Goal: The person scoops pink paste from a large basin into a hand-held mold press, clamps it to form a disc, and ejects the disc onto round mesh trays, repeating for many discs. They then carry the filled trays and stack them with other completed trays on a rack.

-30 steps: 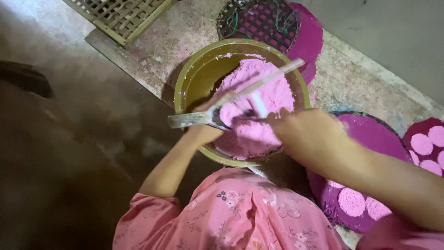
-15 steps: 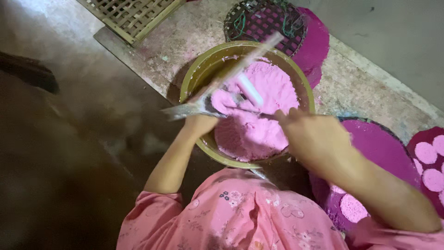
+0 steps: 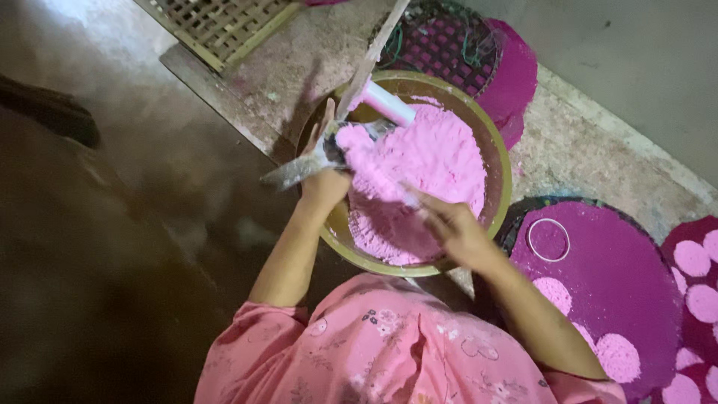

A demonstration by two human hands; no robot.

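Head view, looking straight down: left hand [image 3: 323, 176] at the near-left rim of a round olive-green bowl [image 3: 499, 161], fingers closed around a flat metal scraper [image 3: 299, 166] whose powder-dusted blade sticks out to the left past the rim. Right hand [image 3: 452, 228] low over the near side of the bowl, fingers curled into the pink powder [image 3: 426, 168]; grip itself blurred, so cannot tell whether closed on anything. Pink powder heaped inside the bowl, filling most of it, piled higher toward the left hand. Pale cylinder [image 3: 389, 103] lying on the powder at the far rim, beside a long wooden stick [image 3: 374, 52] leaning out over the bowl's far edge. Bowl standing on a stained stone slab [image 3: 591, 150]. Right of the bowl, a round magenta tray [image 3: 621, 277] with flat pink discs [image 3: 617, 357] and a thin ring [image 3: 548, 239] lying on it. Beyond the bowl, a dark woven basket [image 3: 449, 49]; farther left, a wooden lattice [image 3: 217, 22]. Pink floral sleeves [image 3: 389, 352] at the bottom edge.
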